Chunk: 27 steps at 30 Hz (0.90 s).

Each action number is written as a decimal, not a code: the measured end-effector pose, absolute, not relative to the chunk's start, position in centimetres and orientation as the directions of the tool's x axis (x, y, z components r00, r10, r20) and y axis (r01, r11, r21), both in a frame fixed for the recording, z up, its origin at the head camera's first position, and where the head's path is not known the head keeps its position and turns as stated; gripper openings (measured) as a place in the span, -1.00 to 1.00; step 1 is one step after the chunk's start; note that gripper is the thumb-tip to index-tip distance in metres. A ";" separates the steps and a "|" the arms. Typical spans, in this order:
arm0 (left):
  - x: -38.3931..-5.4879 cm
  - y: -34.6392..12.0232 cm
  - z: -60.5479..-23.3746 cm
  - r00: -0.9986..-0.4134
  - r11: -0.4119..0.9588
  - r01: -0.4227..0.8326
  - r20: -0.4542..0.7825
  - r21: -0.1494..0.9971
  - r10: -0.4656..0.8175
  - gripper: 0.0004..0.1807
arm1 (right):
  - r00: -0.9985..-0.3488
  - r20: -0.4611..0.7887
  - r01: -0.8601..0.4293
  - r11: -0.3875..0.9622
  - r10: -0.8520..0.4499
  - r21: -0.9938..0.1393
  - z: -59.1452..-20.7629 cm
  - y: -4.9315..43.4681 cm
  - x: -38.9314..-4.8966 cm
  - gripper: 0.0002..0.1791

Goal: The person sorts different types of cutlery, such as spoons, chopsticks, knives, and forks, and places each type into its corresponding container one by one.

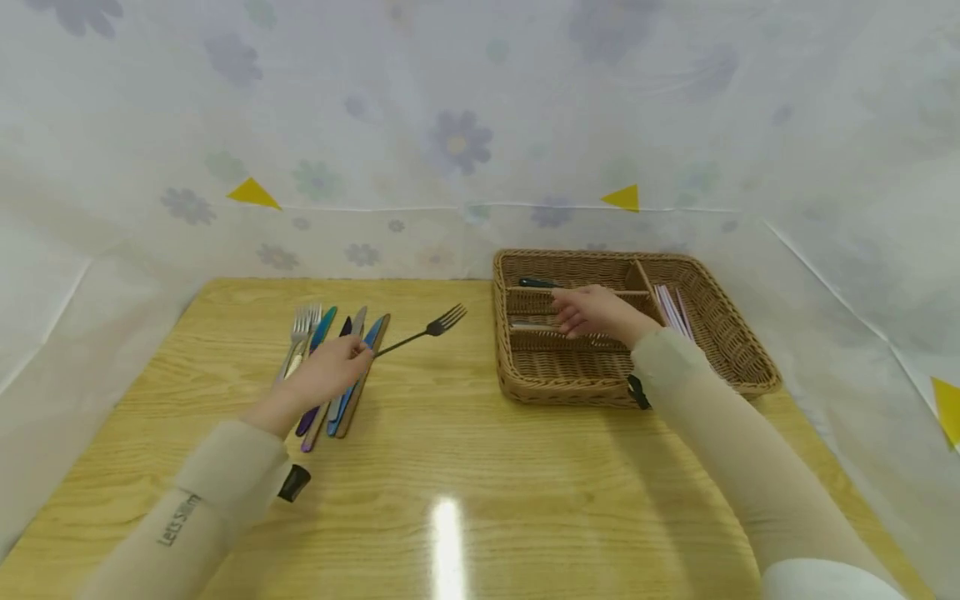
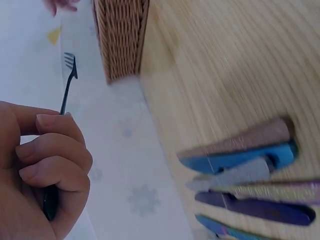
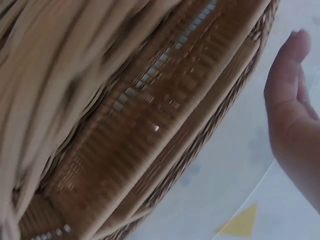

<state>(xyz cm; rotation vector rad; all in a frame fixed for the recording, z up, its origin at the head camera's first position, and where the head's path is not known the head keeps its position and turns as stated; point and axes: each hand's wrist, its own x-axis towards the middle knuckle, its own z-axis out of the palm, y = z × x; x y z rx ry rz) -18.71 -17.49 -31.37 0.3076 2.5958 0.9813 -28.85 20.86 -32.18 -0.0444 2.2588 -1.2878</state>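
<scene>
My left hand (image 1: 326,371) grips a black fork (image 1: 435,327) by its handle, tines pointing up and to the right. In the left wrist view the fingers (image 2: 60,160) curl round the handle, and its dark end shows below them. Under and beside this hand lies a row of knives (image 1: 352,400) with blue, purple, brown and grey handles, with silver forks (image 1: 302,325) at its left side. Over the wicker basket (image 1: 570,390) hovers my right hand (image 1: 596,310), fingers loosely bent and holding nothing. The right wrist view shows that hand (image 3: 290,95) beside the basket's rim.
Dividers split the basket into compartments. A dark-handled piece (image 1: 536,283) lies in the back one, and pale pinkish sticks (image 1: 675,312) lie in the right one. A flowered cloth (image 1: 420,183) hangs behind the wooden table (image 1: 510,483).
</scene>
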 end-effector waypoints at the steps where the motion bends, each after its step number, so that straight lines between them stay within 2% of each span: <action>1: -18.6 -16.9 -31.4 -0.912 0.734 0.095 -0.237 0.672 0.335 -0.67 | -0.848 -0.432 0.218 0.541 -0.307 -0.812 -32.2 20.5 -28.8 -0.32; 6: -18.3 -14.6 -31.5 -0.901 0.747 0.137 -0.231 0.650 0.366 -0.68 | -0.794 -0.437 0.188 0.512 -0.423 -0.838 -32.3 18.4 -28.2 -0.32; 11: -18.3 -12.8 -31.8 -0.888 0.738 0.147 -0.241 0.658 0.392 -0.71 | -0.748 -0.454 0.178 0.513 -0.484 -0.840 -32.1 16.4 -27.4 -0.43; 20: -18.2 -11.1 -32.2 -0.878 0.723 0.192 -0.214 0.664 0.429 -0.75 | -0.730 -0.459 0.148 0.538 -0.507 -0.830 -32.1 15.6 -26.6 -0.59; 27: -18.3 -10.9 -32.5 -0.876 0.693 0.191 -0.198 0.695 0.440 -0.78 | -0.712 -0.502 0.186 0.558 -0.490 -0.809 -32.0 16.2 -26.5 -0.62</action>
